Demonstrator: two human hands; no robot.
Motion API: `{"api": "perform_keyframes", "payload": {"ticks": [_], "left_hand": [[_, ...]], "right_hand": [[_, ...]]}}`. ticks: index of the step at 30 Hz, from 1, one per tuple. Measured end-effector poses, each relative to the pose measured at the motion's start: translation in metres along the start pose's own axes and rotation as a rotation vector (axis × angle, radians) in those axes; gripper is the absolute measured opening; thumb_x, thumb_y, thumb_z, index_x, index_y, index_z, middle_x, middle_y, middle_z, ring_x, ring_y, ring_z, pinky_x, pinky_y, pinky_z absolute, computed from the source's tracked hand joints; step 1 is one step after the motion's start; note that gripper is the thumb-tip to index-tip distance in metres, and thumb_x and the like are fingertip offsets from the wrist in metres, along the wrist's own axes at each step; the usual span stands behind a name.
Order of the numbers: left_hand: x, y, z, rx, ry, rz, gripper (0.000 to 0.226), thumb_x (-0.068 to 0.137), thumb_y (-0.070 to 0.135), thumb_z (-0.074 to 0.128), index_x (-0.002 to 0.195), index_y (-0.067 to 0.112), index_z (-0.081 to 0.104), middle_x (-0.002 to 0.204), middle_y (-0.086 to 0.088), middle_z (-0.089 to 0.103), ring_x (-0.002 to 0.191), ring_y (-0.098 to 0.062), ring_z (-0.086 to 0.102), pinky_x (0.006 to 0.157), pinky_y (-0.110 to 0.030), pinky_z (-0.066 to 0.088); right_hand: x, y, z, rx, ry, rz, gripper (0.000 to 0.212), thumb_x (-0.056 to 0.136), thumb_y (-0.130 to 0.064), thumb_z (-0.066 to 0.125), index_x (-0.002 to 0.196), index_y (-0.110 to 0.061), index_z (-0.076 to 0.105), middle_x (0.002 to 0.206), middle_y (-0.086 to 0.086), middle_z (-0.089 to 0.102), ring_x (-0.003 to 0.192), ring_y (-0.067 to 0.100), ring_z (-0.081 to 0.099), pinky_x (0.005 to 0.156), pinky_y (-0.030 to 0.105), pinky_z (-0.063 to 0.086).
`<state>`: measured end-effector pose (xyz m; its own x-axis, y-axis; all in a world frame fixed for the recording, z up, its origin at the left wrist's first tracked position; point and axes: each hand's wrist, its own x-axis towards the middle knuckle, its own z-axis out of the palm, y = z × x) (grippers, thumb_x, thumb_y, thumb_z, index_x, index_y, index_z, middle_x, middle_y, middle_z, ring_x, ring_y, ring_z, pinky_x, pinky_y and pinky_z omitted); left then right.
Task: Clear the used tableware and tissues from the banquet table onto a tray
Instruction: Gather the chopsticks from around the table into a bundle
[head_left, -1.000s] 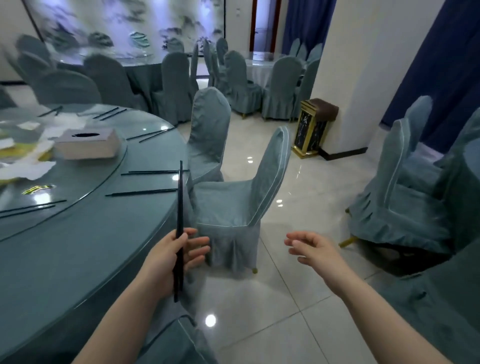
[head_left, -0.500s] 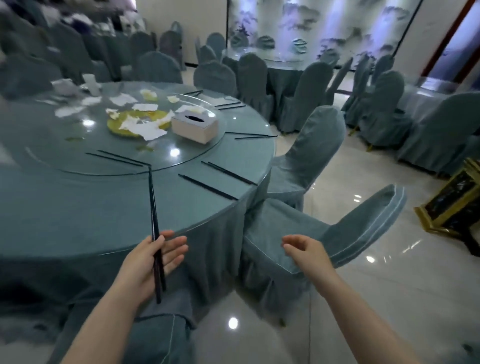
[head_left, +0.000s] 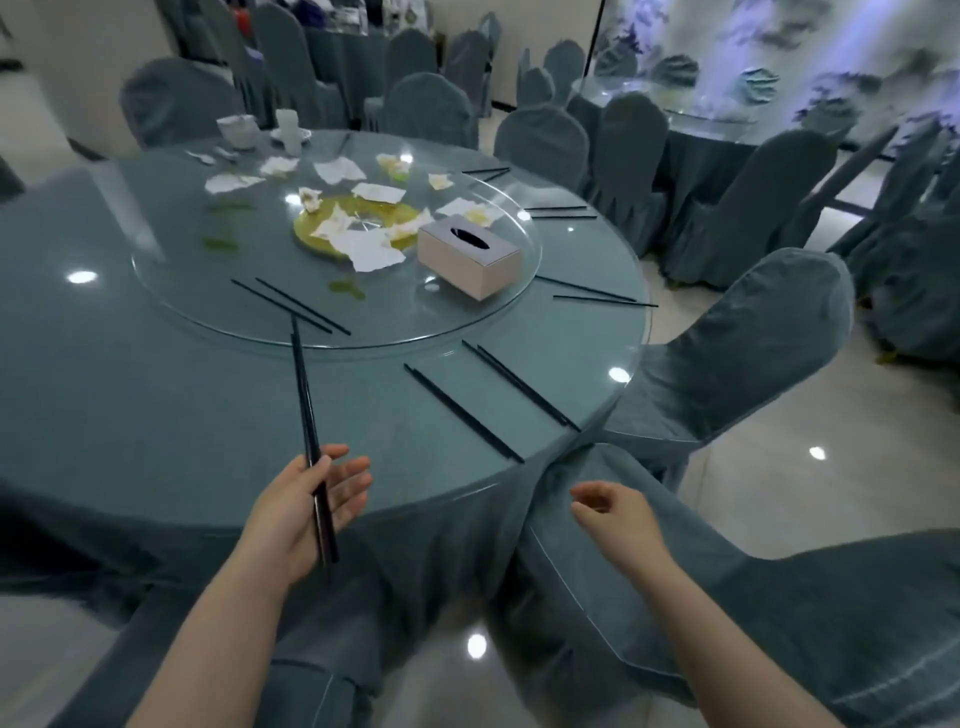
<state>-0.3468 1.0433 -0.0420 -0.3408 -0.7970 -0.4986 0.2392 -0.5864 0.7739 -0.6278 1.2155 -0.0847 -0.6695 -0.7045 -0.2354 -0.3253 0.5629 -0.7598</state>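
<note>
My left hand (head_left: 304, 512) holds a pair of black chopsticks (head_left: 306, 410) upright at the near edge of the round banquet table (head_left: 130, 395). My right hand (head_left: 618, 512) hovers over a chair seat to the right, fingers loosely curled and holding nothing. More black chopstick pairs lie on the table, one pair (head_left: 491, 402) just ahead of my hands and another pair (head_left: 291, 306) on the glass turntable (head_left: 171, 291). Crumpled tissues (head_left: 371, 249) are scattered over a yellow plate (head_left: 311, 236). A white bowl (head_left: 238, 131) and a cup (head_left: 288, 130) stand at the far edge.
A tissue box (head_left: 467, 254) sits on the turntable's right side. Covered chairs ring the table, one (head_left: 727, 364) close on the right and another (head_left: 779, 613) under my right arm. Other banquet tables stand behind. No tray is visible.
The view has swung left from the chairs and floor onto the table. My left hand keeps the chopsticks; my right hand has stayed empty and curled slightly.
</note>
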Motion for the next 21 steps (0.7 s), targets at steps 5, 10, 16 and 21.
{"api": "perform_keyframes", "payload": {"ticks": [5, 10, 16, 21], "left_hand": [[0.023, 0.005, -0.004, -0.090, 0.141, 0.039, 0.026, 0.103, 0.014, 0.036, 0.092, 0.015, 0.059, 0.077, -0.007, 0.074, 0.060, -0.014, 0.070, 0.053, -0.025, 0.058], [0.031, -0.007, 0.007, -0.200, 0.299, 0.075, 0.026, 0.103, 0.012, 0.034, 0.090, 0.015, 0.056, 0.067, -0.003, 0.073, 0.054, -0.012, 0.068, 0.051, -0.022, 0.056], [0.027, -0.025, 0.017, -0.272, 0.458, 0.081, 0.025, 0.103, 0.013, 0.034, 0.094, 0.013, 0.057, 0.070, -0.003, 0.073, 0.056, -0.012, 0.069, 0.052, -0.022, 0.057], [0.020, -0.040, 0.024, -0.304, 0.580, 0.095, 0.024, 0.103, 0.012, 0.036, 0.094, 0.012, 0.059, 0.070, -0.004, 0.073, 0.058, -0.013, 0.070, 0.052, -0.023, 0.058]], "right_hand": [[0.060, -0.009, 0.016, -0.109, -0.094, -0.033, 0.013, 0.082, -0.016, 0.070, 0.088, -0.027, 0.071, 0.082, -0.018, 0.068, 0.084, 0.001, 0.064, 0.071, 0.013, 0.044], [0.131, -0.027, 0.051, -0.296, -0.223, -0.081, 0.017, 0.086, -0.021, 0.066, 0.102, -0.017, 0.070, 0.103, -0.002, 0.071, 0.097, 0.014, 0.065, 0.081, 0.022, 0.046], [0.194, -0.049, 0.090, -0.405, -0.357, -0.149, 0.032, 0.088, -0.033, 0.066, 0.113, -0.014, 0.062, 0.111, 0.002, 0.067, 0.102, 0.021, 0.061, 0.080, 0.026, 0.045], [0.222, -0.064, 0.117, -0.547, -0.477, -0.246, 0.032, 0.089, -0.027, 0.066, 0.116, -0.011, 0.059, 0.113, 0.007, 0.066, 0.104, 0.025, 0.061, 0.073, 0.027, 0.042]]}}
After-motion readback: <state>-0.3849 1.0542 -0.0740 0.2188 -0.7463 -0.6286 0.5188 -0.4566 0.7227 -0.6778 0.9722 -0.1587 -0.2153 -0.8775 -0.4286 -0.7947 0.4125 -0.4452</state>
